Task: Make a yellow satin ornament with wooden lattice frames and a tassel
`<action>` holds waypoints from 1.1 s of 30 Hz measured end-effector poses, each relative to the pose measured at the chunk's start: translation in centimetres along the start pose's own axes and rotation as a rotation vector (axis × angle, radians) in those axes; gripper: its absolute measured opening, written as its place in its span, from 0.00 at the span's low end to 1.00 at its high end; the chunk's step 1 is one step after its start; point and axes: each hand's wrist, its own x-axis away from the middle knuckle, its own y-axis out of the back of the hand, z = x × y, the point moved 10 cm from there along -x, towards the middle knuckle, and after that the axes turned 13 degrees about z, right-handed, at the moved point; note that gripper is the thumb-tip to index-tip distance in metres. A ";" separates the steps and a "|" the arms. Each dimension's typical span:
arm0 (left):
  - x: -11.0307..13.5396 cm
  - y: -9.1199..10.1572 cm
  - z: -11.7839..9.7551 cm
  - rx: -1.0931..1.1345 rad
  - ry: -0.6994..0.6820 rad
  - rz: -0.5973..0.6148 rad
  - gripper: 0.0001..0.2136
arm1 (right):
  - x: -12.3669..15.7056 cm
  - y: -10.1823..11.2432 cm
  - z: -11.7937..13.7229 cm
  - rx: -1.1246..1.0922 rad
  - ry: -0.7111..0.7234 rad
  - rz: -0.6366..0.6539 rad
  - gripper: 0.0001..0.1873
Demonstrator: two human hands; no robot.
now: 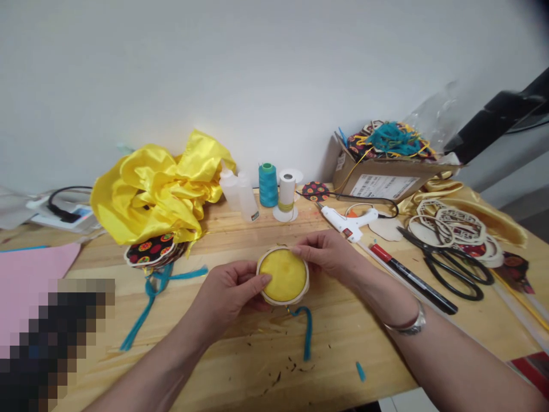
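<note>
Between my two hands is a round ornament (283,276) with a yellow satin face and a pale wooden rim. My left hand (234,289) grips its left edge, thumb on the yellow face and fingers behind. With thumb and fingers, my right hand (323,252) pinches the upper right rim. A teal tassel (307,335) hangs from the ornament's lower edge onto the wooden table (231,366). Farther left lies a stack of dark patterned ornaments (150,252) with teal tassels.
Yellow satin cloth (154,189) is heaped at back left, near bottles (240,194), teal thread (268,186) and a yellow-cord spool (286,197). To the right are a glue gun (351,220), marker (414,280), scissors (454,266), wooden frames (461,224) and a cardboard box (381,183).
</note>
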 end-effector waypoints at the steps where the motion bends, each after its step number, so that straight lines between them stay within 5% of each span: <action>1: 0.1 0.2 -0.3 -0.023 -0.015 -0.015 0.12 | 0.0 -0.1 0.1 -0.010 0.006 0.010 0.23; 11: 0.8 1.6 -2.4 -0.236 -0.144 -0.174 0.11 | -0.1 -0.6 0.5 -0.107 0.061 0.035 0.17; 22: 0.6 1.3 -2.2 -0.211 -0.126 -0.143 0.11 | 0.1 0.1 0.7 -0.096 0.038 -0.053 0.18; 33: 0.3 0.9 -1.1 -0.059 -0.072 -0.091 0.10 | 0.2 -0.8 0.7 -0.003 -0.015 0.027 0.18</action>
